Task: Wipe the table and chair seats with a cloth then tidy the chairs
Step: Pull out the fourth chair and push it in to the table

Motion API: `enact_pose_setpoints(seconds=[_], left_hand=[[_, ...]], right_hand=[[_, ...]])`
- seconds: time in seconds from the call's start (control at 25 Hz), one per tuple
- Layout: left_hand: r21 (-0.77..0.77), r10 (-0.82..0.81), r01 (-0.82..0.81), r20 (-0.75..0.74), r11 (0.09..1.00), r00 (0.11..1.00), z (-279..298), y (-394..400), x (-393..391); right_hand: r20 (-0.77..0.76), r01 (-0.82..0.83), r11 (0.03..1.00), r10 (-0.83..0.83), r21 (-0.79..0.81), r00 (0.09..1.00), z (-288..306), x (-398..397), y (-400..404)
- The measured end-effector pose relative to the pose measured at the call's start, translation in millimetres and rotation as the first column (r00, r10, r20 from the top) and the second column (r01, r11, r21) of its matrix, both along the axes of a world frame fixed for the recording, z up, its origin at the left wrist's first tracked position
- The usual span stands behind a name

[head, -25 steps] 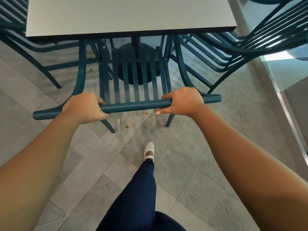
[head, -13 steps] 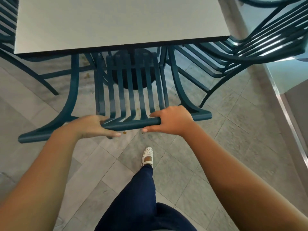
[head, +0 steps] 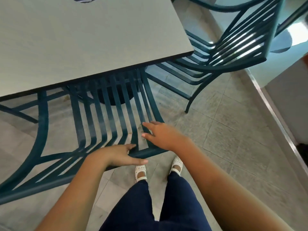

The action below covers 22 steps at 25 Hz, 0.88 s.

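The table [head: 86, 40] fills the upper left, and a chair [head: 106, 114] stands before its near edge with the seat tucked beneath the top and the backrest toward the person. The left hand [head: 116, 155] rests on the backrest's top rail, the right hand [head: 160, 135] just right of it at the rail's end. A second chair [head: 225, 52] stands at the table's right side, and two feet [head: 140, 172] stand on the floor [head: 225, 130] behind the first chair.

Illumination is soft, even daylight entering from the upper right, producing glare on the slats of the right-hand chair [head: 236, 40] and on the glossy floor [head: 281, 39] behind it. Shadows are faint. Wide-angle distortion bends straight lines near the frame edges; overall sharpness is slightly soft.
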<state>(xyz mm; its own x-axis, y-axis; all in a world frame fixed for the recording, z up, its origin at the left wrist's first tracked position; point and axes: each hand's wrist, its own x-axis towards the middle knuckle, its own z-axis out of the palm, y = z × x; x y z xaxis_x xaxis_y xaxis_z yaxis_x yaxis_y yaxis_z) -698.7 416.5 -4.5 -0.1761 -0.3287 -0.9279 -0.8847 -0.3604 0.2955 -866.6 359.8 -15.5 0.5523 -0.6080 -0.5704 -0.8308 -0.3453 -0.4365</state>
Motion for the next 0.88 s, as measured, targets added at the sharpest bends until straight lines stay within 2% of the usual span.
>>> enact_pose_setpoints(seconds=[0.08,0.24,0.36,0.6,0.88], left_hand=[[-0.007,-0.057,0.057,0.006,0.998,0.998,3.2,-17.5,-17.7],[-0.209,0.090,-0.107,-0.090,0.972,0.992,9.0,-66.2,-77.7],[-0.332,0.087,-0.107,-0.076,0.937,0.993,5.1,-111.2,-132.5],[-0.417,0.092,-0.102,-0.043,0.903,0.995,-2.6,-186.8,-222.8],[-0.543,0.281,-0.260,-0.046,0.799,0.959,8.2,-270.4,-308.9]], right_hand=[[-0.007,0.034,0.999,-0.034,-0.010,0.999,-2.0,-18.5,-15.5],[-0.014,0.081,0.996,-0.082,-0.047,0.997,-3.4,-65.4,-56.7],[-0.016,0.095,0.991,-0.097,-0.096,0.995,-1.9,-111.6,-99.0],[-0.013,0.112,0.980,-0.115,-0.165,0.993,-0.5,-198.3,-183.2],[0.037,0.126,0.903,-0.122,-0.410,0.992,19.4,-266.1,-273.6]])
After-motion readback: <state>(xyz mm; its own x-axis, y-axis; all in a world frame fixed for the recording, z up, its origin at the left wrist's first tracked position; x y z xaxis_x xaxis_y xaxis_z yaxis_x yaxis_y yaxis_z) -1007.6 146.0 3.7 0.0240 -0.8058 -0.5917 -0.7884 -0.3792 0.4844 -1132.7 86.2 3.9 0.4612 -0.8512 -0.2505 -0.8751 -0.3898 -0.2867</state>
